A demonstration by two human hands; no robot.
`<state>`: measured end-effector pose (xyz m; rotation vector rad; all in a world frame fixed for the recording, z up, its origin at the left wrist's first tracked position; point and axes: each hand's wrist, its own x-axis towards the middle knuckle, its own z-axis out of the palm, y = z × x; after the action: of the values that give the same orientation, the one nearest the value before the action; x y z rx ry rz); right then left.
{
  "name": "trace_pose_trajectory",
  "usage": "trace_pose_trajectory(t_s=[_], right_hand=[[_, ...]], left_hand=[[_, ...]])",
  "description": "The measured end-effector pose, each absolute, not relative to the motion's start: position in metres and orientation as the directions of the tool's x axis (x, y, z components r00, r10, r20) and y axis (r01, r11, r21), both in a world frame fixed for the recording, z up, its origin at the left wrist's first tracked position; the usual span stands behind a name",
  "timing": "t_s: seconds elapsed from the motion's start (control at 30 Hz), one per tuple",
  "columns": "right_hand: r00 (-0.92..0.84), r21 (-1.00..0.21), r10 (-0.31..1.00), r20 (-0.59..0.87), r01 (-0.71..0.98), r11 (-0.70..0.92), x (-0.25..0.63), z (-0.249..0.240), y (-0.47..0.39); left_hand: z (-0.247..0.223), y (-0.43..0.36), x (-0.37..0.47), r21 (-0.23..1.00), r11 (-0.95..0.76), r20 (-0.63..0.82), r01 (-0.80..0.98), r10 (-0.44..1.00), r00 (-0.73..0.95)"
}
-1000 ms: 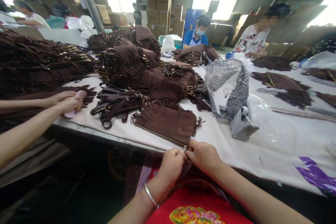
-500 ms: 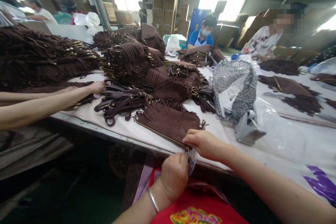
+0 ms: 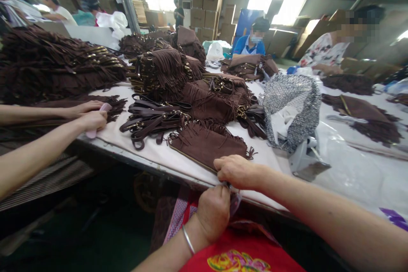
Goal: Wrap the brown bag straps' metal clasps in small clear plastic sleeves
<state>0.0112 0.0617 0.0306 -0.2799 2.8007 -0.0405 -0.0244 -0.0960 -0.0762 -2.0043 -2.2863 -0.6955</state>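
A brown fringed pouch (image 3: 207,144) lies flat near the table's front edge, its brass zipper along the near side. My right hand (image 3: 237,172) pinches the pouch's near right corner at the zipper end. Just below that corner, off the edge, my left hand (image 3: 213,208) is closed in a fist with a silver bangle on the wrist. Whatever the fist holds is mostly hidden; a bit of clear plastic (image 3: 235,203) shows beside it. Dark straps with metal clips (image 3: 156,119) are heaped to the left of the pouch.
At left, a co-worker's hand (image 3: 92,121) holds a pink comb (image 3: 102,108) over fringe. Stacks of fringed bags (image 3: 165,68) rise behind the straps. On the right stand a tape dispenser (image 3: 307,159) and a sparkly grey cloth (image 3: 296,97). Other people work across the table.
My right hand has shifted slightly left along the zipper edge and covers the metal piece that showed between my hands. The co-worker's comb hand has moved left, away from the straps.
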Motion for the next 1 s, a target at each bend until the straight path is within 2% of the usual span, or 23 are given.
trace_pose_trajectory(t_s=[0.13, 0.47, 0.63, 0.73, 0.8, 0.9, 1.0], right_hand=[[-0.948, -0.073, -0.209, -0.238, -0.197, 0.978, 0.023, 0.028, 0.059], [-0.996, -0.050, -0.060, 0.071, -0.064, 0.997, 0.071, -0.010, 0.055], [-0.995, -0.113, 0.019, 0.101, 0.008, 0.994, 0.087, -0.025, 0.048], [-0.990, -0.151, 0.065, 0.124, 0.046, 0.987, 0.096, -0.031, 0.040], [-0.983, -0.134, 0.095, 0.159, 0.074, 0.988, 0.100, -0.035, 0.035], [-0.971, -0.104, 0.102, 0.215, 0.081, 0.991, 0.103, -0.041, 0.032], [-0.962, -0.178, 0.100, 0.256, 0.055, 0.983, 0.105, -0.040, 0.036]], left_hand=[[-0.073, -0.095, -0.028, 0.363, 0.080, 0.259, 0.928, 0.948, -0.183], [-0.069, -0.087, -0.025, 0.614, 0.140, 0.196, 0.777, 0.926, -0.322], [-0.065, -0.086, -0.022, 0.717, 0.164, 0.154, 0.677, 0.911, -0.384], [-0.066, -0.084, -0.020, 0.795, 0.234, 0.057, 0.559, 0.889, -0.454], [-0.067, -0.081, -0.019, 0.861, 0.276, -0.043, 0.426, 0.875, -0.482], [-0.070, -0.076, -0.020, 0.929, 0.294, -0.166, 0.225, 0.874, -0.456], [-0.067, -0.075, -0.024, 0.944, 0.305, -0.227, 0.129, 0.880, -0.417]])
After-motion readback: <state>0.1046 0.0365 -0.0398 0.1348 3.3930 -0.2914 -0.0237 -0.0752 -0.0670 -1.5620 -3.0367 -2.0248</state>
